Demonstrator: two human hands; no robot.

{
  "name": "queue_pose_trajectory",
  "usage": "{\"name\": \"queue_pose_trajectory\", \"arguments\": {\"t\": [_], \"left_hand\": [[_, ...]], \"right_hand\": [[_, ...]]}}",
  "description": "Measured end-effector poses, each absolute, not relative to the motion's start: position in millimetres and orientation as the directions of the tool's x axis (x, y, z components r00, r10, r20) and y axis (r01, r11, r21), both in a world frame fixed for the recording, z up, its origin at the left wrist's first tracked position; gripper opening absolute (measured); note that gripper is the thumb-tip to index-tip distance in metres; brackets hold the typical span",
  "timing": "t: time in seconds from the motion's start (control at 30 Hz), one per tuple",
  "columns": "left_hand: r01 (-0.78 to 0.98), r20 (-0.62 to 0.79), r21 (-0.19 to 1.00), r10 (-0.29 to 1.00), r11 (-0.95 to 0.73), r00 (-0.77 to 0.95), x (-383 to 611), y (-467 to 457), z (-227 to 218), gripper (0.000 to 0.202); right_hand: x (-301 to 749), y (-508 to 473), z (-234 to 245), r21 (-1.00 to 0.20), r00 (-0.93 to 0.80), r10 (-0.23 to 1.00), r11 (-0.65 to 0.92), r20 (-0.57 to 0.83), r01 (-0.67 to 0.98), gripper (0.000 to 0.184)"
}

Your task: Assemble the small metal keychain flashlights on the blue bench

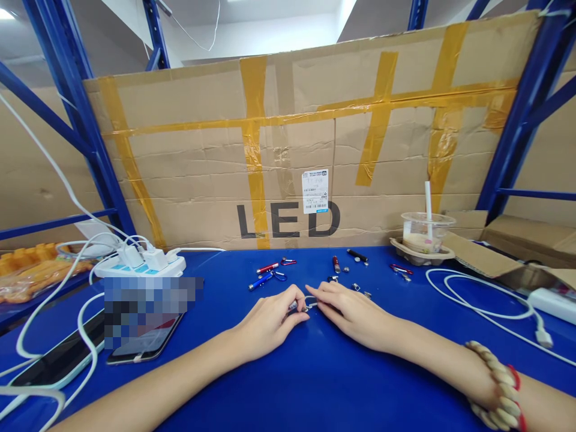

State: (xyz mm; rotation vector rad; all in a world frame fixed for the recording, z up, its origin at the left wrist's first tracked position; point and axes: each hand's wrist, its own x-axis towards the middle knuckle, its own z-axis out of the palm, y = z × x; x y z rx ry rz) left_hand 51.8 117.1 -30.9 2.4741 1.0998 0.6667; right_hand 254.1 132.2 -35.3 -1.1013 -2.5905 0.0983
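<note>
My left hand (274, 318) is closed, its fingers curled around a small silver cylinder (293, 305) that is mostly hidden. Between both hands lies a silver carabiner clip (311, 303). My right hand (351, 309) pinches the clip's right end with thumb and fingertips. Beyond my left hand are a red penlight (267, 269) with a red carabiner (288, 262) and a blue penlight (260, 282) with a blue carabiner (279, 276). Past my right hand lie a red tube (336, 264), a black tube (357, 255) and several small metal pieces (355, 287).
At left, a power strip (140, 264) with white cables stands behind phones (148, 345). Another red carabiner (400, 269) lies right of the loose parts. A plastic cup (426, 233) with a straw, a coiled white cable (477, 300) and an open carton (531, 246) occupy the right.
</note>
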Motion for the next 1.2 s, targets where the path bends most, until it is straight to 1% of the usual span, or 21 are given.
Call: {"name": "queue_pose_trajectory", "arguments": {"t": [0.1, 0.23, 0.43, 0.6, 0.8, 0.97, 1.2], "left_hand": [[0.591, 0.281, 0.487, 0.756, -0.643, 0.591, 51.9, 117.0, -30.8, 0.009], [0.589, 0.285, 0.480, 0.750, -0.651, 0.596, 52.0, 117.2, -31.2, 0.009], [0.593, 0.281, 0.481, 0.754, -0.645, 0.593, 51.7, 117.4, -31.7, 0.009], [0.606, 0.278, 0.471, 0.759, -0.641, 0.588, 51.3, 118.0, -31.6, 0.009], [0.590, 0.284, 0.481, 0.751, -0.649, 0.596, 50.8, 118.3, -32.2, 0.009], [0.602, 0.275, 0.476, 0.758, -0.641, 0.591, 51.7, 117.7, -31.2, 0.009], [0.611, 0.277, 0.458, 0.757, -0.645, 0.592, 52.1, 117.4, -31.1, 0.009]], "right_hand": [[253.8, 133.3, -36.4, -0.165, -0.628, 0.726, 0.681, 0.279, 0.714, 0.039], [254.0, 134.7, -35.3, -0.151, -0.590, 0.765, 0.635, 0.259, 0.758, 0.035], [253.5, 133.8, -31.7, -0.196, -0.578, 0.777, 0.625, 0.249, 0.755, 0.034], [252.2, 132.0, -29.3, -0.197, -0.593, 0.771, 0.634, 0.234, 0.747, 0.032], [252.0, 128.9, -29.6, -0.260, -0.564, 0.777, 0.626, 0.278, 0.735, 0.035], [250.9, 128.4, -27.9, -0.325, -0.583, 0.748, 0.664, 0.318, 0.674, 0.032], [249.8, 128.6, -30.1, -0.327, -0.564, 0.760, 0.649, 0.323, 0.687, 0.021]]}}
